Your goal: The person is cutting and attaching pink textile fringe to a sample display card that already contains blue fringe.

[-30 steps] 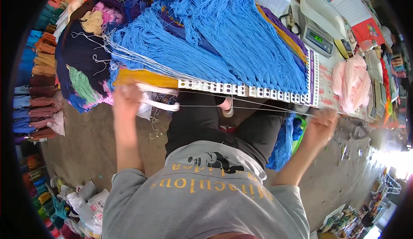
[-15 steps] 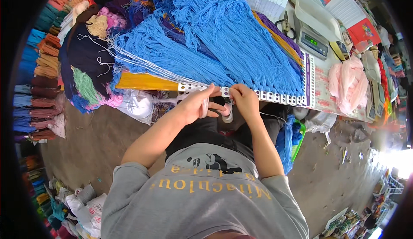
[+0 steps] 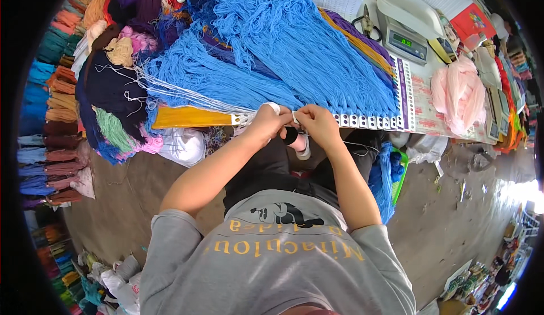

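My left hand [image 3: 268,123] and my right hand [image 3: 318,124] meet at the near edge of the table, fingers closed in pinches. Between them shows a bit of the white punched card strip [image 3: 362,121], which has a row of dark holes. My right fingertips press on that strip. White thread is looped at my left hand; exactly what its fingertips pinch is hidden. Blue embroidery thread [image 3: 334,60] spreads in long hanks from the strip's holes across the table. A bundle of white threads [image 3: 198,95] runs from the left toward my left hand.
A yellow-orange thread bundle [image 3: 190,117] lies along the left near edge. Scissors [image 3: 367,24], a digital scale [image 3: 405,41] and a pale pink hank [image 3: 460,95] are on the right. Dark thread [image 3: 116,82] hangs over the left side. A green basket [image 3: 401,173] with blue yarn stands below.
My left hand's fingers, spread before, have closed and come up against my right hand. The right hand stays pinched at the strip. The view has shifted slightly.
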Demonstrator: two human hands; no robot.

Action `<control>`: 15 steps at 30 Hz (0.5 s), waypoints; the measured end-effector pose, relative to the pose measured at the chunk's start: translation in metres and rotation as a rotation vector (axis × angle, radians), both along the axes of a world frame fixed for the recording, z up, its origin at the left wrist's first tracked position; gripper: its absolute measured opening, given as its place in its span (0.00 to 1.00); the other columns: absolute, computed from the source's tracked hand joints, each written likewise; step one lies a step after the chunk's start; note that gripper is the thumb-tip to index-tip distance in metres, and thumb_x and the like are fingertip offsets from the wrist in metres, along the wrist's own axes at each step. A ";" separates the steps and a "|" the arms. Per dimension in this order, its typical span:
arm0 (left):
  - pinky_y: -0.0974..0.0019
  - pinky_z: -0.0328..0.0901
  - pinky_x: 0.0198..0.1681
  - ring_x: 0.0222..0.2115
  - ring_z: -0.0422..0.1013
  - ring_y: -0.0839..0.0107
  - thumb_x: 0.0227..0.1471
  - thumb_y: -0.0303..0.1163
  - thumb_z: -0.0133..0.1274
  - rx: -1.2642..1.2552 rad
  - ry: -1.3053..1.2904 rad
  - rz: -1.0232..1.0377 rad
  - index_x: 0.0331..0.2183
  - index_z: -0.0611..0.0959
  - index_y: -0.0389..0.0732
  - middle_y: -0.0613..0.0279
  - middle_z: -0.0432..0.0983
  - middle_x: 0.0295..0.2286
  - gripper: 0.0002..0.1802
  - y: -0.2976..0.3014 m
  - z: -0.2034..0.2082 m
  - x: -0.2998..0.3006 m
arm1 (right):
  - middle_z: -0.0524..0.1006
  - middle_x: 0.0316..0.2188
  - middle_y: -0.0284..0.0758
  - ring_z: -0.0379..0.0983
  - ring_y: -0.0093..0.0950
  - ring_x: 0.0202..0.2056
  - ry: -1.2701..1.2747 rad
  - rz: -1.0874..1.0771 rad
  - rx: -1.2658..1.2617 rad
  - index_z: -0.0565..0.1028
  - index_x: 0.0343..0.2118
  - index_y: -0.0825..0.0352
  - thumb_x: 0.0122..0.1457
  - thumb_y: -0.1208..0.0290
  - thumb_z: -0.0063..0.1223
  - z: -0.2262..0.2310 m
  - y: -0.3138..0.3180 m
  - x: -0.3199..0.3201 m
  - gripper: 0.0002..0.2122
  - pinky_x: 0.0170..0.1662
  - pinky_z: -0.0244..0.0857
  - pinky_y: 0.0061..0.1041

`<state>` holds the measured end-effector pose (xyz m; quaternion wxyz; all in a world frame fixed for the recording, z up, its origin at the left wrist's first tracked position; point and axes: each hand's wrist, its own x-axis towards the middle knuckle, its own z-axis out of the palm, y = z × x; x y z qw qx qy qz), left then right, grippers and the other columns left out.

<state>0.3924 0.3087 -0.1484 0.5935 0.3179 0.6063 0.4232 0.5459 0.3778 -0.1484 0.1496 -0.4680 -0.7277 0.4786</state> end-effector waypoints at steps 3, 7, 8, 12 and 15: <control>0.77 0.53 0.10 0.09 0.64 0.78 0.48 0.29 0.50 0.030 0.272 -0.048 0.23 0.79 0.35 0.58 0.76 0.20 0.08 -0.003 0.006 0.003 | 0.77 0.20 0.31 0.74 0.31 0.24 0.034 -0.010 0.007 0.77 0.26 0.61 0.50 0.62 0.52 0.001 -0.003 0.003 0.09 0.28 0.63 0.29; 0.80 0.50 0.09 0.12 0.57 0.86 0.49 0.30 0.52 0.017 -0.291 0.232 0.30 0.78 0.37 0.67 0.73 0.22 0.07 -0.016 0.047 -0.035 | 0.76 0.18 0.31 0.73 0.32 0.22 0.053 0.024 0.131 0.76 0.25 0.62 0.51 0.63 0.52 -0.001 -0.006 0.007 0.08 0.27 0.63 0.30; 0.85 0.45 0.09 0.13 0.55 0.90 0.51 0.30 0.52 0.030 -0.600 0.192 0.34 0.77 0.37 0.67 0.73 0.23 0.08 -0.021 0.047 -0.059 | 0.75 0.18 0.32 0.72 0.33 0.21 0.070 0.018 0.163 0.76 0.26 0.62 0.51 0.64 0.51 -0.008 -0.005 0.007 0.08 0.26 0.63 0.30; 0.86 0.43 0.08 0.11 0.51 0.91 0.54 0.28 0.48 0.342 -0.848 0.202 0.42 0.75 0.37 0.65 0.73 0.23 0.12 -0.031 0.074 -0.075 | 0.75 0.18 0.32 0.72 0.31 0.21 0.029 0.028 0.107 0.76 0.28 0.62 0.51 0.64 0.51 -0.001 -0.006 0.003 0.08 0.26 0.63 0.27; 0.82 0.46 0.10 0.08 0.53 0.86 0.53 0.30 0.47 0.180 -0.331 0.019 0.48 0.72 0.37 0.65 0.72 0.18 0.19 -0.010 0.047 -0.036 | 0.75 0.18 0.30 0.70 0.18 0.22 0.286 0.011 -0.206 0.76 0.29 0.67 0.52 0.68 0.53 -0.014 0.005 0.013 0.08 0.26 0.62 0.18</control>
